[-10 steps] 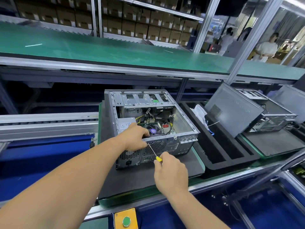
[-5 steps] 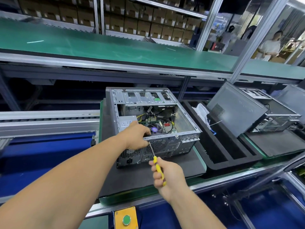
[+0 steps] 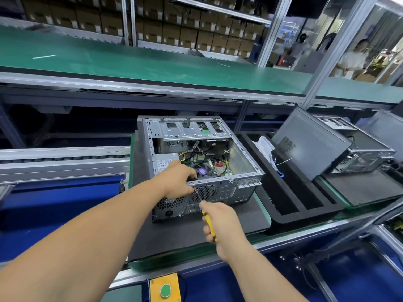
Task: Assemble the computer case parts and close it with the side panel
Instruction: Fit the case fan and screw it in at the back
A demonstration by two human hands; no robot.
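Beside open case (image 3: pixel 244 164), foam tray (image 3: pixel 290 205), side panel (image 3: pixel 309 144)

The computer case (image 3: pixel 202 162) lies on its side on a dark mat, its open side facing up, showing a drive cage, a fan with a purple label, yellow cables and a power supply. The side panel (image 3: pixel 309 142), grey with a vent grid, leans tilted against what seems another case, right of the computer case.

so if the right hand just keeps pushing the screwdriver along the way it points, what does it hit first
Most likely the rear panel of the computer case, near its top edge, where the left hand grips. The right hand holds the screwdriver aimed there; depth is unclear.
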